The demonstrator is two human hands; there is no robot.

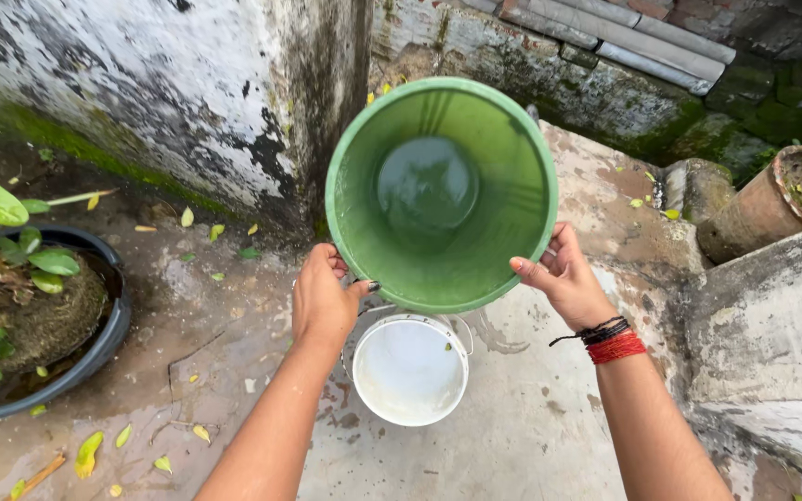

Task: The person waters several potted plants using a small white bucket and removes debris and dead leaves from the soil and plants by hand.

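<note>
Both hands hold a green bucket (441, 195) up in the air by its rim. The left hand (324, 299) grips the rim at its lower left, fingers (336, 264) curled and pressed together around the edge, thumb lying along the lip. The right hand (563, 274) takes the opposite side, fingers wrapped behind the wall, thumb pressed flat on the rim. A bundle of red and black wrist threads (610, 340) sits just behind that hand.

The bucket is tipped so its mouth faces the camera and its base points away toward the wall corner — its long axis runs away from the viewer and slightly up. A little dark water lies against the base inside.

Directly below the fingers, between the two wrists, a white pail (409, 369) stands upright on the concrete floor (512, 436), well apart from the green rim. Its wire handle lies folded down at the back.

Open room lies on the wet floor below and behind the hands. To the left of the left fingers a black plant tub (104, 343) with green leaves bounds the space, and a stained white wall (169, 83) rises beyond. To the right of the right fingers stand a concrete ledge (772, 325) and a tilted clay pot (772, 204). Fallen yellow leaves dot the floor.
</note>
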